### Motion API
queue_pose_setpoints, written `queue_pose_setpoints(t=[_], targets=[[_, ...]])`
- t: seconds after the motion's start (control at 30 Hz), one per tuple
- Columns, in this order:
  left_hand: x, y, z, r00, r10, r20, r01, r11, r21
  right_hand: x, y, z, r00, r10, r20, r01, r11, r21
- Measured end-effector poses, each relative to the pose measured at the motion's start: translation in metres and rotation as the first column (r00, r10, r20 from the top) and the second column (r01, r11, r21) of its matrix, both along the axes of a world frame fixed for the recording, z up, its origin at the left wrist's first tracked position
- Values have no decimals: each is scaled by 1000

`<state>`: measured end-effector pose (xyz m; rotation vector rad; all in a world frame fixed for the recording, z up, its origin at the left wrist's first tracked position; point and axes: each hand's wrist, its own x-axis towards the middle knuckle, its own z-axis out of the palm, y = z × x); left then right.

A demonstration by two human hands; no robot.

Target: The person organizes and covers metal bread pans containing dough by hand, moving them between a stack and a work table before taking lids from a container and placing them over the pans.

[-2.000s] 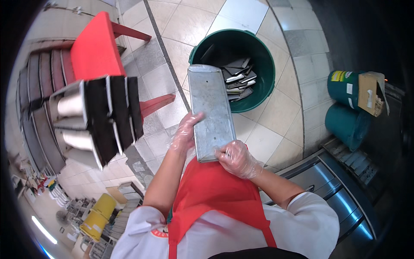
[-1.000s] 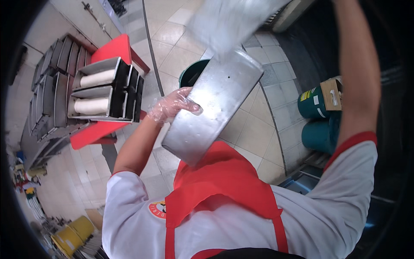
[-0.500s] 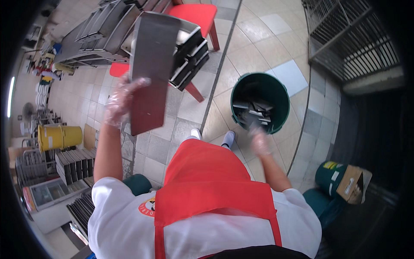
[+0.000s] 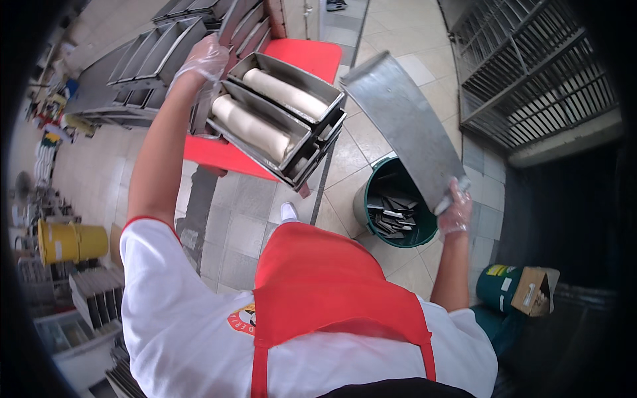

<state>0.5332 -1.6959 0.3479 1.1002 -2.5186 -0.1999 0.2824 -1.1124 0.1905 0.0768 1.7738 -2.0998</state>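
Observation:
My left hand, in a clear plastic glove, is at the far left end of a stack of metal loaf pans. Its fingers are closed at the edge of a grey loaf pan lid, seen nearly edge-on. Pale rolls of dough lie in the two uncovered top pans. My gloved right hand grips the near end of another long, flat metal loaf pan lid, which slants up and leftward above a green bucket. Several dark metal pieces lie in the bucket.
The pans rest on a red chair. More empty pans stand at the far left. A slatted metal rack is at the far right. A yellow bucket, green containers and a cardboard box flank me.
My left hand has moved up and away to the pans, turning its lid and uncovering the dough. My right hand has risen from the green bucket and now holds a lid.

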Motion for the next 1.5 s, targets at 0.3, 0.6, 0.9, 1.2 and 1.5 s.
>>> queue_pose_setpoints(t=[0.3,0.6,0.9,1.2,1.5], targets=[[-91,-167,-102,402,-304,863,575,818,20,17,-57,-45,993,-68,94,56,990,130],[-71,-240,-146,-24,-359,933,787,569,239,-3,-77,-14,979,32,203,-76,974,215],[-64,-235,-135,802,-399,443,10,752,659,-7,-77,3,954,-2,299,-88,954,285],[-77,-202,-124,821,-138,554,-225,813,537,-11,-70,-18,980,7,198,-75,938,339],[-44,-205,-123,810,-211,547,-166,812,559,-42,-82,-36,976,99,193,-159,930,330]])
